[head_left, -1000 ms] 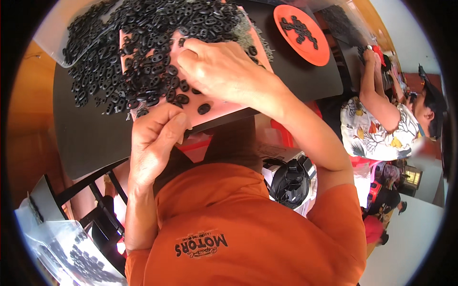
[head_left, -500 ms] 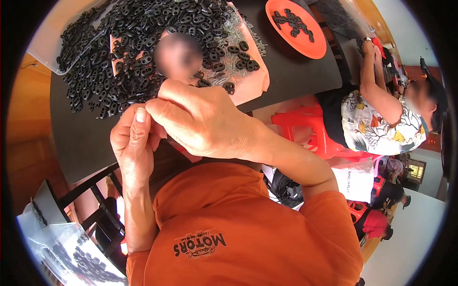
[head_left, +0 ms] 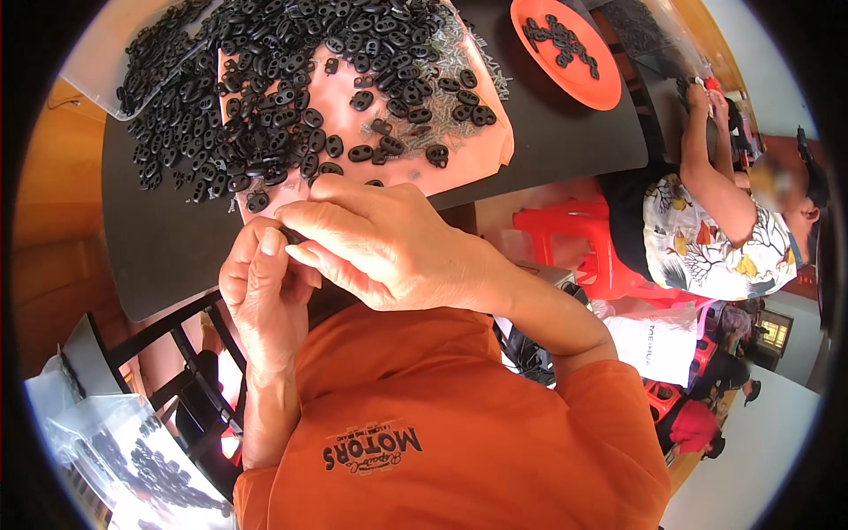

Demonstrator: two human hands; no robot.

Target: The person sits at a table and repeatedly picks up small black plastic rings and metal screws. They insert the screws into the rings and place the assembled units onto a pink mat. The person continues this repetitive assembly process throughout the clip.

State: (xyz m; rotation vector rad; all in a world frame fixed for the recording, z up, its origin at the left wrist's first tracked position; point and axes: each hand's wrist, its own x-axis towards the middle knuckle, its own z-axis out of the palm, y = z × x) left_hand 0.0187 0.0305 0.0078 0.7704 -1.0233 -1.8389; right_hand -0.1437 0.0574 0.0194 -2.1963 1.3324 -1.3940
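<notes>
My hands meet just in front of the table's near edge. Between their fingertips is a small black cord lock part (head_left: 291, 235), mostly hidden by the fingers. My left hand (head_left: 265, 287) is closed, its thumb and fingers pinching the part from the left. My right hand (head_left: 389, 247) pinches it from the right, thumb and forefinger close together. Beyond them, a large heap of black two-hole cord locks (head_left: 274, 97) covers much of a pink-orange sheet (head_left: 415, 177). Many small silvery springs (head_left: 450, 62) lie scattered at the sheet's right side.
An orange plate (head_left: 590, 90) with several black pieces stands on the dark table (head_left: 565, 141). At far left is a clear plastic bin (head_left: 102, 75). A red stool (head_left: 574, 234) and a co-worker in a patterned top (head_left: 707, 234) are to the right; black chair rails (head_left: 181, 362) at lower left.
Both hands have come slightly nearer my body, and the view has shifted. The dark part now shows between the fingertips, and my right thumb and forefinger are slightly farther apart.
</notes>
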